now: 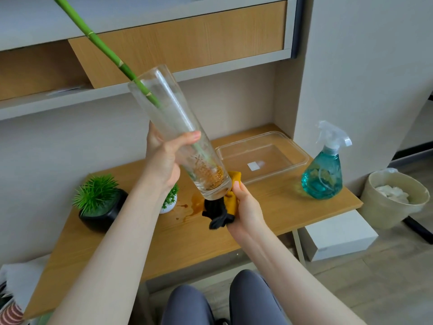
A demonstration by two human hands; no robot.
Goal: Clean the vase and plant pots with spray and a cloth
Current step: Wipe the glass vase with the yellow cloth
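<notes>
My left hand (164,158) grips a tall clear glass vase (173,123) around its middle and holds it tilted above the desk, mouth toward the upper left. A green bamboo stalk (93,41) sticks out of the vase, with brown roots at the bottom. My right hand (246,205) holds a yellow and black cloth (222,207) against the vase's base. A black pot (103,212) with a spiky green plant stands at the desk's left. Behind my left forearm a small white pot (169,202) is partly hidden. The blue spray bottle (324,170) stands at the right.
A clear plastic tray (262,158) lies at the back of the wooden desk (187,235). A brown spill (192,206) stains the desk under the vase. A beige bin (396,195) with white paper and a white box (337,233) are on the floor to the right. Shelves hang above.
</notes>
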